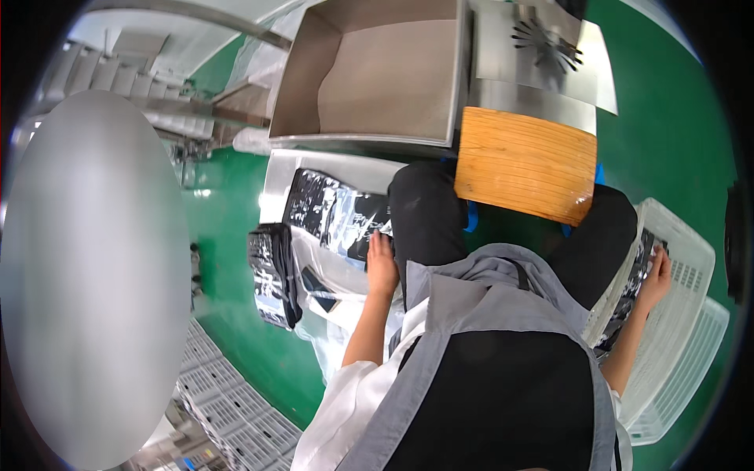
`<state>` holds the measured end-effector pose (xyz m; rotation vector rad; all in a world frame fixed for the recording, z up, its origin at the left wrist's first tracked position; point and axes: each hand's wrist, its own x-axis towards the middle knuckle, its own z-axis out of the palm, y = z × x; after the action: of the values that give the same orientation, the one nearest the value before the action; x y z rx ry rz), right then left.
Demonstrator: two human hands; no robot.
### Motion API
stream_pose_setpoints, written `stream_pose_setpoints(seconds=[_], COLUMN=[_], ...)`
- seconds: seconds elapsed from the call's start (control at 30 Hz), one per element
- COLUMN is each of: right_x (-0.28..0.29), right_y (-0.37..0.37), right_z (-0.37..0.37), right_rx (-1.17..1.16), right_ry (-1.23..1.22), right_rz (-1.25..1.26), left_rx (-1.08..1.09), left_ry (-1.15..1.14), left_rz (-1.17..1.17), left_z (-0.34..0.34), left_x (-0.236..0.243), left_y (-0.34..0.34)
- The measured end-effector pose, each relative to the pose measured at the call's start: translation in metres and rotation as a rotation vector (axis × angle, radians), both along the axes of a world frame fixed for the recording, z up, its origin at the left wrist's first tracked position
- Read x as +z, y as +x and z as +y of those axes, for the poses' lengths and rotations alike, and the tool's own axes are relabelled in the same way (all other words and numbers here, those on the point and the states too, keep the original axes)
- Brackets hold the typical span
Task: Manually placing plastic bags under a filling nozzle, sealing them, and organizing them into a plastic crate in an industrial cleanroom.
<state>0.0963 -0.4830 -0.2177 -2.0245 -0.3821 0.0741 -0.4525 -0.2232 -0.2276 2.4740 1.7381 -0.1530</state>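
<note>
My left hand [382, 263] rests with its fingers stretched out on the near right end of a row of glossy black plastic pouches [322, 206]. The row lies in a pale bin beside my left knee. At my right side, my right hand [657, 276] reaches into a white slotted plastic basket [683, 235]. Its fingers are bent together at the upper edge of a shiny black pouch [628, 302] inside. The fingertips are small here, and part of that pouch is hidden by my forearm.
Ahead stands a deep steel bin [393, 78]. Right of it are a wooden board [526, 165] and a machine with dark radiating fingers [547, 47]. A bundle of black pouches [272, 275] and a phone-like dark object [318, 288] lie at left. Grey crates [228, 400] stand lower left.
</note>
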Motion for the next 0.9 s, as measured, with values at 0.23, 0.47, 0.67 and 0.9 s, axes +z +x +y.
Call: stream_pose_setpoints(seconds=[0.23, 0.47, 0.67, 0.9], right_x=[0.111, 0.142, 0.160, 0.213], right_y=[-0.065, -0.167, -0.233, -0.278], right_z=[0.123, 0.192, 0.242, 0.281], right_rx=[0.222, 0.502, 1.059, 1.463], right_ry=[0.132, 0.301, 0.278, 0.471], right_rz=[-0.210, 0.020, 0.343, 0.120], left_rx=[0.113, 1.053, 0.717, 0.246], left_ry=[0.011, -0.089, 0.024, -0.481], left_rz=[-0.097, -1.865, -2.058, -1.918], left_z=[-0.010, 0.056, 0.056, 0.031], left_x=[-0.004, 0.079, 0.194, 0.214], left_y=[0.015, -0.026, 0.016, 0.096])
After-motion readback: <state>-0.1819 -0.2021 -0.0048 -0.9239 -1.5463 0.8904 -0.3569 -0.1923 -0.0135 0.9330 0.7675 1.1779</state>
